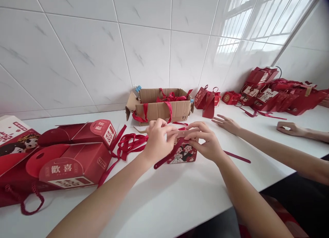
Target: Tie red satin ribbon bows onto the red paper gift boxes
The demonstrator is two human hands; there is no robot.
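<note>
A small red gift box (183,153) printed with a cartoon couple stands on the white table (164,197) in front of me. My left hand (158,139) and my right hand (205,142) are both closed on its top edge, fingers pinching the flap from either side. A red ribbon (168,157) hangs down from the box across its front. More red ribbons (130,143) lie in a loose heap just left of my left hand.
Larger red gift boxes (77,159) lie at the left. An open cardboard carton (160,106) of ribbons stands against the tiled wall. Folded red boxes (272,92) pile up at the far right. Another person's two hands (227,123) (290,129) rest flat on the table at the right.
</note>
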